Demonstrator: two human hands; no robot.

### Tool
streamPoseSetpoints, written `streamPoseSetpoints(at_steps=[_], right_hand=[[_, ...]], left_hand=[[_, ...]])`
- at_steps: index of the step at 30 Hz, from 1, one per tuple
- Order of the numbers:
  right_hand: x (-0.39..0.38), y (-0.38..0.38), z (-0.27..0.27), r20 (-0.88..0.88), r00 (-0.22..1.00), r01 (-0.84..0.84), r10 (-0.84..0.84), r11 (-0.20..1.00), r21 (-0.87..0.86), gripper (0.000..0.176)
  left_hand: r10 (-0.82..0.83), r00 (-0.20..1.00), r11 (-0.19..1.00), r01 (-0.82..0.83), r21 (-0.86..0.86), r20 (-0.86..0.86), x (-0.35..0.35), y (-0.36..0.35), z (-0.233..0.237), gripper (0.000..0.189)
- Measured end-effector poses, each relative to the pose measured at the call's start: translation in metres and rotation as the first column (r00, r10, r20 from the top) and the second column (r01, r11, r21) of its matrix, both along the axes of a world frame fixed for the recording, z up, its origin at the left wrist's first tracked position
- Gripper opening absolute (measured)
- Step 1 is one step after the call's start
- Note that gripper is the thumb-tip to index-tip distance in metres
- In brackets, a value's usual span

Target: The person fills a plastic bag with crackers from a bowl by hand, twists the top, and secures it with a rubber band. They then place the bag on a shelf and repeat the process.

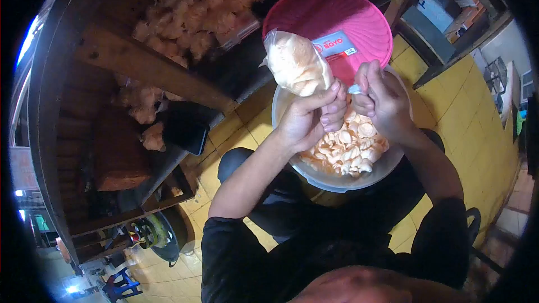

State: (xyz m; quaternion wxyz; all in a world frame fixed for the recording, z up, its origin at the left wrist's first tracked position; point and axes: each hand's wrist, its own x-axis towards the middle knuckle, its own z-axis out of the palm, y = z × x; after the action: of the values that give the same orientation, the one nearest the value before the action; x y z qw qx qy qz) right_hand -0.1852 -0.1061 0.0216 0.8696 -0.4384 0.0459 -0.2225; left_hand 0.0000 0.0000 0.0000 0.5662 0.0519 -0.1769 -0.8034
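Note:
My left hand [317, 112] is closed around the gathered neck of a clear plastic bag [297, 64] filled with pale crackers. The bag's full end points up and to the left. Beside it, my right hand [383, 98] is closed, with a small pale, shiny piece showing at its fingers; I cannot make out what it belongs to. Both hands are above a large round tub [337, 182] between my knees. Loose pale-orange crackers [351, 146] lie inside the tub, partly hidden by my hands.
A pink ribbed plastic lid or basin [365, 11] leans at the tub's far side, bearing a BOYO packet [337, 45]. Left, a wooden shelf [157, 67] has many filled bags [191, 11] and a dark phone-like object [193, 136]. Yellow tiles [466, 118] cover the floor.

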Motion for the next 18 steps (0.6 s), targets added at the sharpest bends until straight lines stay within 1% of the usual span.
streamPoseSetpoints(at_steps=[2,3,4,5,6,7,8,9,10,11,12,13,14,15,16,17,18], right_hand=[[0.004,0.008,0.008,0.047,0.990,0.138,-0.135,0.987,-0.087,0.020],[0.003,0.009,0.019,0.033,0.991,0.133,-0.130,0.985,-0.111,0.020],[0.010,0.016,0.023,0.051,0.973,0.232,-0.227,0.938,-0.257,0.017],[0.014,0.019,0.026,0.079,0.945,0.323,-0.319,0.860,-0.394,0.013],[0.009,0.016,0.026,0.066,0.959,0.279,-0.277,0.865,-0.417,0.009],[0.009,0.017,0.026,0.069,0.959,0.279,-0.276,0.865,-0.416,0.009],[0.009,0.021,0.024,0.109,0.886,0.397,-0.450,0.618,-0.678,0.007],[0.009,0.023,0.022,0.199,0.785,0.433,-0.586,0.289,-0.854,0.008],[0.012,0.013,0.020,0.418,0.713,0.465,-0.563,-0.066,-0.883,0.015],[0.011,0.009,0.025,0.420,0.710,0.469,-0.565,-0.065,-0.881,0.015],[0.010,0.008,0.037,0.516,0.709,0.416,-0.481,-0.306,-0.857,0.018],[0.008,0.007,0.043,0.585,0.718,0.349,-0.376,-0.532,-0.771,0.021],[0.006,0.007,0.035,0.571,0.768,0.346,-0.291,-0.562,-0.752,0.017],[0.006,0.011,0.034,0.570,0.768,0.341,-0.293,-0.566,-0.750,0.017],[0.007,0.017,0.034,0.505,0.800,0.244,-0.326,-0.592,-0.768,0.015],[0.007,0.021,0.034,0.438,0.823,0.145,-0.362,-0.611,-0.778,0.014],[0.008,0.020,0.033,0.454,0.793,0.131,-0.407,-0.614,-0.778,0.015]], left_hand=[[0.016,1.000,1.000,-0.016,-0.014,0.003,-0.001,0.002,0.011,0.021],[0.019,1.000,0.999,-0.020,-0.036,-0.014,-0.008,0.000,0.020,0.021],[0.104,0.993,0.995,-0.103,-0.017,0.055,-0.007,0.004,0.030,0.022],[0.186,0.975,0.982,-0.187,-0.004,0.121,-0.007,0.008,0.036,0.023],[0.230,0.939,0.970,-0.242,0.014,0.254,-0.005,0.010,0.036,0.023],[0.231,0.939,0.970,-0.242,0.013,0.256,-0.004,0.009,0.032,0.023],[0.266,0.898,0.962,-0.268,-0.043,0.351,-0.001,0.006,0.024,0.022],[0.300,0.847,0.953,-0.288,-0.096,0.438,-0.002,0.005,0.023,0.022],[0.299,0.854,0.949,-0.313,-0.038,0.425,-0.006,0.006,0.023,0.021],[0.297,0.853,0.950,-0.311,-0.038,0.429,-0.008,0.007,0.023,0.021],[0.251,0.838,0.959,-0.282,-0.008,0.484,-0.009,0.008,0.024,0.020],[0.204,0.821,0.967,-0.254,0.021,0.533,-0.011,0.007,0.024,0.018],[0.128,0.775,0.981,-0.190,0.034,0.619,-0.007,0.007,0.020,0.020],[0.127,0.777,0.982,-0.185,0.031,0.616,-0.008,0.007,0.015,0.020],[0.192,0.529,0.970,-0.231,-0.077,0.827,-0.010,0.009,0.012,0.022],[0.249,0.222,0.951,-0.240,-0.195,0.943,-0.011,0.010,0.010,0.024],[0.312,0.064,0.925,-0.246,-0.288,0.948,-0.011,0.010,0.012,0.023]])
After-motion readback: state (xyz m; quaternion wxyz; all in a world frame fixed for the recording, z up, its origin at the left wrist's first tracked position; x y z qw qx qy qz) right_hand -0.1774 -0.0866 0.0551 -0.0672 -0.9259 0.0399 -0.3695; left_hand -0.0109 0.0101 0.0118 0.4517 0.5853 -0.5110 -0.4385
